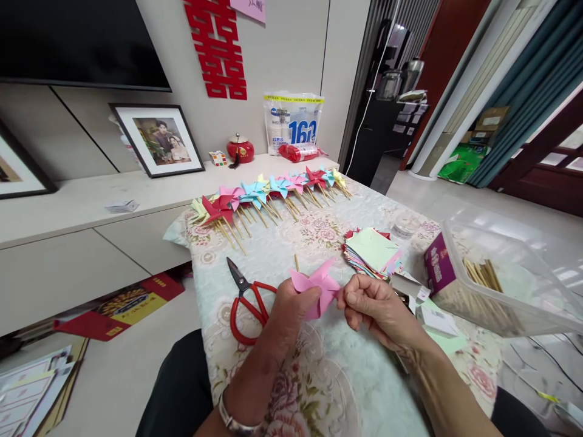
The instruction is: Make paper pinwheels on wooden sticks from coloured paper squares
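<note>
1. Left hand (291, 306) and right hand (371, 303) both pinching pink pinwheel (316, 288), above tabletop (319, 376).
2. Red scissors (248, 300) just left.
3. Paper stack (373, 252) behind right hand.

A single head-worn camera looks forward and down, close over the surface (319, 388) at lower centre of the frame, with the wall (273, 54) and doorway (387, 91) farther off along the top.
</note>
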### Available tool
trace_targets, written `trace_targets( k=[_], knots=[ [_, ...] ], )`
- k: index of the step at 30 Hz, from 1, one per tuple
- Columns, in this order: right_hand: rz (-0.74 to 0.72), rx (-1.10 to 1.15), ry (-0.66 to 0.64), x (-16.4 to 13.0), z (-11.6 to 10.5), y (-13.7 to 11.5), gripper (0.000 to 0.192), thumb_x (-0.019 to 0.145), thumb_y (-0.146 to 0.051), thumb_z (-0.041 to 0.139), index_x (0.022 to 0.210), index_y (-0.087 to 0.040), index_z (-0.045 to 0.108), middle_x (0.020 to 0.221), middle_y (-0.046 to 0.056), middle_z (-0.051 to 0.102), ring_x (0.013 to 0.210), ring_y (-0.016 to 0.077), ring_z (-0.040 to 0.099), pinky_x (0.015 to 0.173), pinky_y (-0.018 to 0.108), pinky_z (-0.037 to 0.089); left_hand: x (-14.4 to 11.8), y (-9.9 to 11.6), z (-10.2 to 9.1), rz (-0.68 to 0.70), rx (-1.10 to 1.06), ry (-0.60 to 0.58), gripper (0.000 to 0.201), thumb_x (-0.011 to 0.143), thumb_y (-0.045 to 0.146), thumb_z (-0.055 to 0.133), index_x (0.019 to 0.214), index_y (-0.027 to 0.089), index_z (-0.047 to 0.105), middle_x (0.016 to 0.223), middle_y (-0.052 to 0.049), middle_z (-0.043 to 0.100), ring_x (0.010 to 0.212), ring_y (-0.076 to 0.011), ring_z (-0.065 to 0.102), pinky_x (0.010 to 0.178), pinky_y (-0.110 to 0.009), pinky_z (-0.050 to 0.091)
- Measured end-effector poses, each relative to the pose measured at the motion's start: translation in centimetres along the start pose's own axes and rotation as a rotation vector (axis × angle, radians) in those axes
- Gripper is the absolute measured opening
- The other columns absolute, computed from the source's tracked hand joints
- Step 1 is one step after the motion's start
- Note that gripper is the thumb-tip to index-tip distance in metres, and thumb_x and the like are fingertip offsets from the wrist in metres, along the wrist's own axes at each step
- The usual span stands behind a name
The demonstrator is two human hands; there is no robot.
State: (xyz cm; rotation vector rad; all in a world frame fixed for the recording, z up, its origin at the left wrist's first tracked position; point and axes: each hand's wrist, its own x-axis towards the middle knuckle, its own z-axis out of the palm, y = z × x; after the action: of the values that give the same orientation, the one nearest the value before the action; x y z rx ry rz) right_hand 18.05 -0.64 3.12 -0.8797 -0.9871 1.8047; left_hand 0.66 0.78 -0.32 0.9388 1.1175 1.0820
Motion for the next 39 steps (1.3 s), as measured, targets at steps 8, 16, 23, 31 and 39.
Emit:
trace_targets(
  k=[8, 16, 23, 31, 39],
  knots=[
    [0.001, 0.049, 0.094, -0.1, -0.5, 0.5, 0.039, 0.066, -0.042, 0.090, 0.071, -0.016, 0.061, 0.056, -0.002, 0.065, 0.034, 0.0032, 0.046, 0.036, 0.014, 0.029, -0.3, 0.3, 0.2, -0.019, 0.029, 0.045, 0.022, 0.062, 0.033, 0.069, 0.061, 0.018, 0.053, 0.053, 0.004, 0.047, 0.051, -0.0098, 0.038, 0.049, -0.023, 0.030],
    [-0.102, -0.130, 0.087, -0.6, -0.5, 0.4, 0.027, 0.073, -0.038, 0.085, 0.085, -0.017, 0.073, 0.075, 0.002, 0.071, 0.054, 0.0097, 0.059, 0.054, 0.024, 0.046, -0.3, 0.2, 0.2, 0.026, 0.051, 0.067, 0.019, 0.061, 0.032, 0.067, 0.064, 0.017, 0.057, 0.056, 0.003, 0.049, 0.054, -0.0112, 0.040, 0.050, -0.024, 0.031],
    [-0.403, -0.520, 0.212, -1.0, 0.0, 0.4, 0.012, 0.085, -0.033, 0.074, 0.080, -0.022, 0.073, 0.083, 0.002, 0.068, 0.079, 0.0172, 0.060, 0.073, 0.029, 0.045, -0.4, 0.4, 0.4, 0.080, 0.107, 0.090, 0.018, 0.063, 0.032, 0.067, 0.066, 0.017, 0.057, 0.059, 0.004, 0.049, 0.056, -0.0112, 0.041, 0.052, -0.023, 0.034],
    [-0.619, -0.891, 0.232, -1.1, 0.6, 0.7, 0.012, 0.094, -0.027, 0.062, 0.085, -0.026, 0.070, 0.089, 0.004, 0.069, 0.089, 0.0216, 0.063, 0.082, 0.036, 0.045, -0.5, 0.5, 1.0, 0.127, 0.146, 0.076, 0.016, 0.063, 0.030, 0.066, 0.062, 0.018, 0.056, 0.057, 0.003, 0.049, 0.056, -0.0118, 0.043, 0.052, -0.023, 0.034],
    [-0.657, -1.018, 0.279, -0.8, 0.9, 1.1, 0.017, 0.092, -0.032, 0.065, 0.079, -0.025, 0.073, 0.145, 0.007, 0.053, 0.137, 0.0323, 0.041, 0.112, 0.054, 0.025, -0.8, 0.4, 1.6, 0.101, 0.125, 0.017, 0.019, 0.064, 0.031, 0.069, 0.064, 0.018, 0.055, 0.057, 0.003, 0.051, 0.055, -0.0115, 0.044, 0.051, -0.023, 0.035]
  ],
)
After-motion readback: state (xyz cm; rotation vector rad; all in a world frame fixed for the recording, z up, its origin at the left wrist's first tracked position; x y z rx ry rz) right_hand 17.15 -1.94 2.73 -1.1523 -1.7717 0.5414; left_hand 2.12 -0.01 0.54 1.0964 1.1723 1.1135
